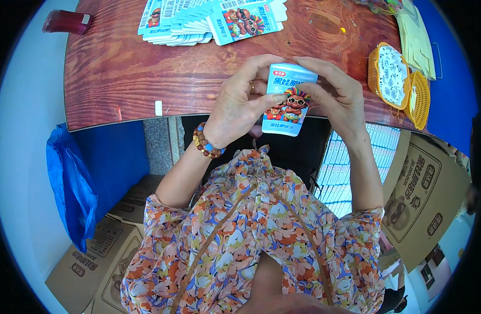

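Between my two hands is a small light-blue carton with cartoon figures on its front, held upright over the near edge of the wooden table. My left hand [240,99], with a beaded bracelet and a ring, grips its left side, thumb across the front. The carton [286,114] is held on the right by my right hand [342,94], whose thumb lies on the front and fingers curl over the upper edge. Behind the carton my other fingertips are partly hidden. Farther back lies a pile of flat cartons [185,23] of the same print.
On the table [125,73] stand a dark red cup [65,22] at far left and a yellow basket [374,73] of small white packets at right, beside yellowish sheets [415,44]. Below right sits an open cardboard box [426,204] near rows of packed cartons [340,167]. A blue bag [68,178] hangs left.
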### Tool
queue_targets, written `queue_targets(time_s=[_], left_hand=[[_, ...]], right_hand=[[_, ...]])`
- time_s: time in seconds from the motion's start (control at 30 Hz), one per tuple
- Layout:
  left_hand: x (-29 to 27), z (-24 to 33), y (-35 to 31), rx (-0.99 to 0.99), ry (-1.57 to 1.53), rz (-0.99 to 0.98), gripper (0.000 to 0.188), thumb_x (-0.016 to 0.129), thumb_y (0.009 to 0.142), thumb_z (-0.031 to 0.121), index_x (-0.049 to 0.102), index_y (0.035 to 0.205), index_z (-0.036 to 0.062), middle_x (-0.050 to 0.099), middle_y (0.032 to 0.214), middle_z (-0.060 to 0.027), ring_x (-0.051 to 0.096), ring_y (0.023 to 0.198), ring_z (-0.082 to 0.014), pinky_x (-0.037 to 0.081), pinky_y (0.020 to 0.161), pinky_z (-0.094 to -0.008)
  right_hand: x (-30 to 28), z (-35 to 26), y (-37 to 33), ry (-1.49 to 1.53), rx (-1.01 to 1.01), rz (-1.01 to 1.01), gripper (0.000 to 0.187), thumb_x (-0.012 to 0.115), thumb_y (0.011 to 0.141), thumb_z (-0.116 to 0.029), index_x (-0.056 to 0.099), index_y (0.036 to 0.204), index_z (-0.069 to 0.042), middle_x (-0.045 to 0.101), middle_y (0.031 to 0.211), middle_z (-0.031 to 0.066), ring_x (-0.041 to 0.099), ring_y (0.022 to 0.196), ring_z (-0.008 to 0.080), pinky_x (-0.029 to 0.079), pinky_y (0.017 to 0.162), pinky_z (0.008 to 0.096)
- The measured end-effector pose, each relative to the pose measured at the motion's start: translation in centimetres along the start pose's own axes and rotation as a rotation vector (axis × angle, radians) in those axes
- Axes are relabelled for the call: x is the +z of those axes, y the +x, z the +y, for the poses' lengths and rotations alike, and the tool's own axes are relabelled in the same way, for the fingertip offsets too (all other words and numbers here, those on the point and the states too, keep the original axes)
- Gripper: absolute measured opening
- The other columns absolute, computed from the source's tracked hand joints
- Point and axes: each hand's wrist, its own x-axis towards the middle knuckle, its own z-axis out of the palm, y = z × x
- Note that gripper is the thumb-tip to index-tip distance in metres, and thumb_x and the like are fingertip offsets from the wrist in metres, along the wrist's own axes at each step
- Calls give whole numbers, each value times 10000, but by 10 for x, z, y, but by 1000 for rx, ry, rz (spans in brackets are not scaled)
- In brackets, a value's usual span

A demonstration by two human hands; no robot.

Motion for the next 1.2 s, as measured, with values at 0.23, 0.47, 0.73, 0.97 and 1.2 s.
queue_targets(time_s=[0.23, 0.47, 0.73, 0.97, 1.2], left_hand=[[0, 1, 0, 26, 118, -27, 521, 663, 876, -34, 494, 1354, 87, 647, 1079, -70, 674, 889, -112, 569, 764, -269], [-1, -13, 3, 81, 185, -47, 484, 666, 884, -34, 512, 1331, 67, 654, 1061, -68, 677, 920, -115, 570, 770, -265], [-9, -3, 11, -47, 43, -100, 458, 637, 927, -6, 482, 1355, 50, 651, 1106, -101, 677, 939, -131, 582, 770, -270], [-6, -20, 11, 146, 346, 94, 1129, 857, 736, 220, 124, 1580, 63, 395, 1474, -248, 429, 1370, -370, 408, 1113, -451], [-1, -7, 13, 413, 610, 290, 952, 897, 588, 106, 418, 1408, 42, 452, 1382, -194, 484, 1284, -354, 435, 1044, -416]], right_hand=[[-10, 13, 5, -25, -158, -89, 286, 683, 858, 35, 706, 1142, 4, 677, 1216, 134, 642, 1121, 202, 526, 937, 312], [-11, 20, 9, -16, -179, -64, 267, 689, 867, 20, 706, 1133, -4, 700, 1141, 114, 667, 1033, 167, 544, 871, 274], [-16, 23, 13, 94, 60, -66, 190, 681, 913, -34, 706, 1098, 0, 711, 1049, 57, 681, 886, 105, 561, 777, 239], [5, 56, 14, 922, 376, 224, 242, 580, 984, -120, 592, 1176, 28, 697, 1085, 105, 698, 957, 165, 587, 839, 330], [48, 35, 20, 1105, 520, -63, 195, 571, 998, -138, 615, 1130, -1, 689, 1026, 70, 689, 895, 145, 570, 794, 283]])
